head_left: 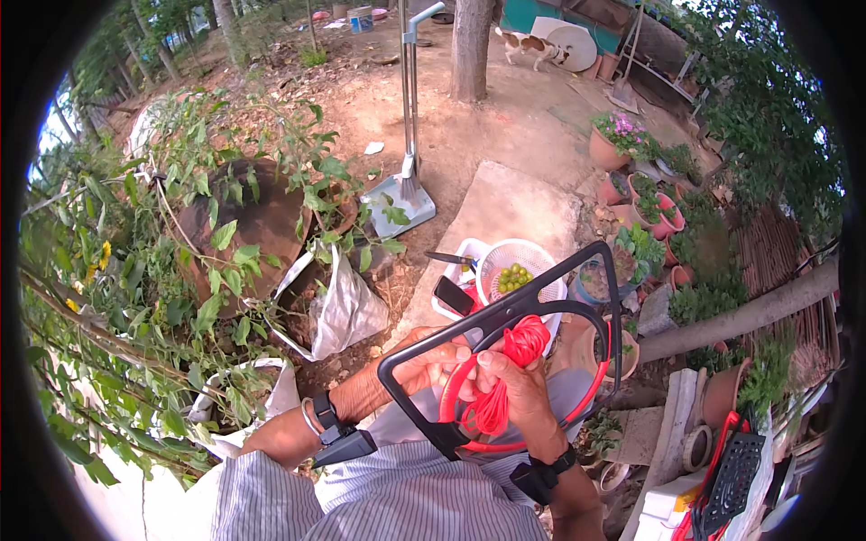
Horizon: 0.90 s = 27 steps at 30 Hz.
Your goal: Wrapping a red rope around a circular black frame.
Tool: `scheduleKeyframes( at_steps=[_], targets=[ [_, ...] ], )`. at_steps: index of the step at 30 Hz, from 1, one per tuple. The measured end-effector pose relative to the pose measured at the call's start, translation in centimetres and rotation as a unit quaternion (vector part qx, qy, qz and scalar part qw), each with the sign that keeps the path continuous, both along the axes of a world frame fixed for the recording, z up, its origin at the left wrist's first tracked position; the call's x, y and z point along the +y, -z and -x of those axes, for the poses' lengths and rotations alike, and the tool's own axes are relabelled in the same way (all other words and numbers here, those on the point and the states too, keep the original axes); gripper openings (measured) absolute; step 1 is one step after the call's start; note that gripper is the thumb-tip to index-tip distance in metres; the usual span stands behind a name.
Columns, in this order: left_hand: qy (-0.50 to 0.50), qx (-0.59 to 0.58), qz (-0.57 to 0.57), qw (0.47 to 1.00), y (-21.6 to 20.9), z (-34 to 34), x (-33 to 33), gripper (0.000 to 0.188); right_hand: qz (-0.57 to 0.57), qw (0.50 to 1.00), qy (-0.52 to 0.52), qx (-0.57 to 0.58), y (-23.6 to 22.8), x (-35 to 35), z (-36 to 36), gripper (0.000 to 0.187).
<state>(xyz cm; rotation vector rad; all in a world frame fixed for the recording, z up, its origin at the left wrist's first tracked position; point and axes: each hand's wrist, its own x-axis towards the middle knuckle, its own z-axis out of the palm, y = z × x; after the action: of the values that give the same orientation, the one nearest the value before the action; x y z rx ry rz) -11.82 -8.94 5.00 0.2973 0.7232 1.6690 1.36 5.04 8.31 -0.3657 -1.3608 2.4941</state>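
Both hands meet in front of me at a black frame [541, 278] with rounded corners. A round hoop, partly red [591, 406], sits inside it. My right hand [521, 388] is closed around a tied bundle of red cord [526, 341], whose loops bulge above and below the fingers. My left hand [437, 365] reaches through the frame, its fingers pinched at the red hoop beside the cord; the exact grip is partly hidden. Just beyond the frame stands a white colander [492, 261] with green fruits [514, 278]. Next to it are a dark phone [453, 295] and a dark-bladed knife [451, 259].
Leafy plants [216, 261] and a white plastic sack [347, 307] crowd the left. Ahead, a broom and dustpan [401, 206] stand near a concrete slab [519, 203]. Potted plants [609, 144] line the right, with a trunk [749, 311] crossing. A dog [532, 47] is far back.
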Motion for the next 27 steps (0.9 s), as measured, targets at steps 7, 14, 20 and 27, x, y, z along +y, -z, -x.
scheduleKeyframes(
  at_steps=[7, 14, 20, 27],
  targets=[
    [-0.140, 0.044, 0.017, 0.989, -1.5, 2.0, -0.9, 0.015, 0.078, 0.996, 0.032, 0.002, 2.7, 0.6, 0.7, 0.005],
    [-0.336, 0.327, 0.066, 0.881, -8.0, -1.4, -4.8, 0.016, 0.070, 0.994, 0.070, -0.039, 3.4, 1.9, 2.0, 0.006],
    [-0.183, 0.558, 0.116, 0.801, -4.3, -4.8, -1.0, 0.036, 0.059, 0.996, 0.067, -0.019, 3.5, 1.7, 2.6, 0.004],
    [-0.245, 0.330, 0.132, 0.902, -2.4, -5.6, 3.3, 0.021, 0.016, 0.998, 0.067, -0.005, 3.2, 1.5, 1.8, 0.003]
  ],
)
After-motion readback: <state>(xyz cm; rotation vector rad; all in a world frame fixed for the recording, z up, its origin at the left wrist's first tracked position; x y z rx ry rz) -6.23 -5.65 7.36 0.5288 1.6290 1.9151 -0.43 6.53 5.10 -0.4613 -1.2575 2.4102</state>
